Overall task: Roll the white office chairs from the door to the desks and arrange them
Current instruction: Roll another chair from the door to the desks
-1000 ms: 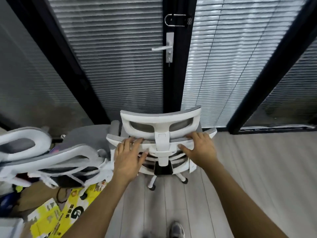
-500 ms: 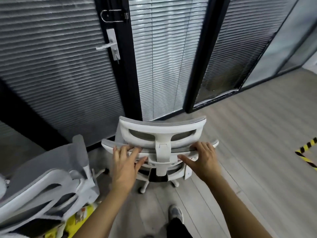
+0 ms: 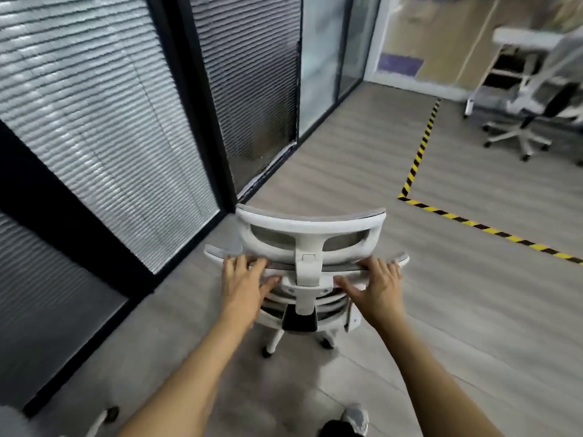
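1. My shoe [image 3: 355, 419] stands on the grey wood-look floor [image 3: 457, 310] at the bottom edge of the frame.
2. My left hand [image 3: 243, 283] and right hand [image 3: 377, 287] both curl closed over the top rail of the white office chair [image 3: 310, 234] at frame centre, fingers [image 3: 235, 263] on top, thumbs behind.
3. Glass walls with blinds [image 3: 104, 127] fill the left.
4. Yellow-black tape [image 3: 419, 152] crosses the right floor.
5. Another chair [image 3: 530, 121] stands blurred at upper right, beside a desk [image 3: 523, 39].

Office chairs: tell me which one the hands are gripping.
The near white chair at centre: left hand and right hand both grip its backrest top. The other chair stands untouched, far right by the desk, beyond the striped floor tape.
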`<move>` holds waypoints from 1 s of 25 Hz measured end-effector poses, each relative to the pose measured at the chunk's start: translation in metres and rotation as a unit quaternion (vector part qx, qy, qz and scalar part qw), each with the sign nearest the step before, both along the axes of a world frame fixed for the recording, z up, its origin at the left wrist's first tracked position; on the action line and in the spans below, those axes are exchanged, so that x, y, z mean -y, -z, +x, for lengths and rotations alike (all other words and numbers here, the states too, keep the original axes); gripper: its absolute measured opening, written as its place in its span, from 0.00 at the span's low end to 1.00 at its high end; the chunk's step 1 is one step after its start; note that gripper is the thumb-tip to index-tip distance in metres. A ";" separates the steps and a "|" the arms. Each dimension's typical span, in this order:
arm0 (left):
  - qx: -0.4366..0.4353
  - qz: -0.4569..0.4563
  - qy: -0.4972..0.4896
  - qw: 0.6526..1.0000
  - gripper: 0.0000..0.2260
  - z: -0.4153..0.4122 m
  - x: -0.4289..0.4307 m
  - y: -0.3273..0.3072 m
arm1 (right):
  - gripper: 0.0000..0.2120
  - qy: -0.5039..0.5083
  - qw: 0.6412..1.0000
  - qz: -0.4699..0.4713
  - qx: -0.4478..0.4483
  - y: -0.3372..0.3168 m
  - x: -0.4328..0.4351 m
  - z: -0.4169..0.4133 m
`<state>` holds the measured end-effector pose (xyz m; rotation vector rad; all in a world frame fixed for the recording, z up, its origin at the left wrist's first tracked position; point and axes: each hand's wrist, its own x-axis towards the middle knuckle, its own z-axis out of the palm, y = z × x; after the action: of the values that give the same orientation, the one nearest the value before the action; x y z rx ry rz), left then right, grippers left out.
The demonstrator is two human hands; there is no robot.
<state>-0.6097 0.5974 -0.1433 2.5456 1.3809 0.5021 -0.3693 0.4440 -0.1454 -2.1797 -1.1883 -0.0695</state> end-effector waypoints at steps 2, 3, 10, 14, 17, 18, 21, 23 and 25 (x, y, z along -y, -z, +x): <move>0.007 -0.002 0.048 0.999 0.15 0.062 -0.002 0.000 | 0.28 0.045 0.999 0.004 -0.018 0.006 0.021 0.048; 0.009 0.002 0.078 0.997 0.15 0.099 -0.001 0.000 | 0.28 0.065 0.998 0.010 -0.024 0.007 0.034 0.077; 0.056 -0.012 0.220 0.974 0.18 0.347 0.038 0.002 | 0.24 0.168 0.986 0.001 -0.021 0.004 0.126 0.272; 0.077 -0.019 0.291 0.953 0.19 0.488 0.067 0.003 | 0.24 0.232 0.972 0.000 -0.030 0.005 0.180 0.377; 0.100 -0.029 0.348 0.932 0.17 0.595 0.085 0.002 | 0.26 0.294 0.956 0.002 -0.023 0.011 0.210 0.450; 0.105 -0.029 0.367 0.924 0.16 0.634 0.091 0.003 | 0.27 0.314 0.949 0.004 -0.022 0.013 0.221 0.477; 0.122 -0.036 0.417 0.900 0.14 0.742 0.111 0.005 | 0.26 0.353 0.936 0.006 -0.008 0.018 0.254 0.555; 0.123 -0.059 0.453 0.881 0.14 0.819 0.125 0.002 | 0.24 0.389 0.921 -0.002 -0.019 0.016 0.276 0.607; 0.116 -0.063 0.481 0.867 0.14 0.892 0.140 0.000 | 0.22 0.438 0.899 0.004 -0.029 0.014 0.295 0.655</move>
<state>0.2825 0.4577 -0.1433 2.5376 -0.0270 0.4547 0.2855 0.1495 -0.1592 -2.5116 -0.0906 -0.3816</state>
